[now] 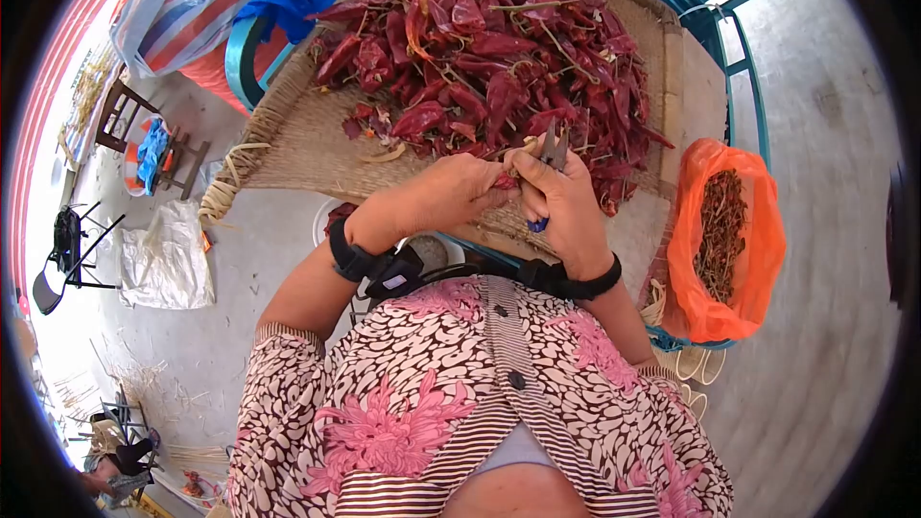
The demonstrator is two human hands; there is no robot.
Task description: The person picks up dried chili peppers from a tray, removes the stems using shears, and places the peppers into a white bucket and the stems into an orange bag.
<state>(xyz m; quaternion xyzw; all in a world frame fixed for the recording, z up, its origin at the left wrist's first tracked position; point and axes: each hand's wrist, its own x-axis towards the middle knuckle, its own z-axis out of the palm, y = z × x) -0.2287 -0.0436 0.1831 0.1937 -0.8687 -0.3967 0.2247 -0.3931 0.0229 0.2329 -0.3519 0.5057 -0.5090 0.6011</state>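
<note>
- From afar I saw the chili [504, 182] at mid-frame, pinched in the left hand [446, 194], its visible part running roughly sideways.
- The right hand [573, 216], nearly touching it, gripped scissors [555, 150], blades upward.
- The pile [499, 58] lay upper centre; the bag [766, 254], right.

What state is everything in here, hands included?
Left hand: closed on a pepper piece
Right hand: closed around scissors
Scissors: blades slightly apart
Red peppers: dried, wrinkled, heaped
Orange bag: open, holding dry scraps
White sack: crumpled, lying flat
</note>
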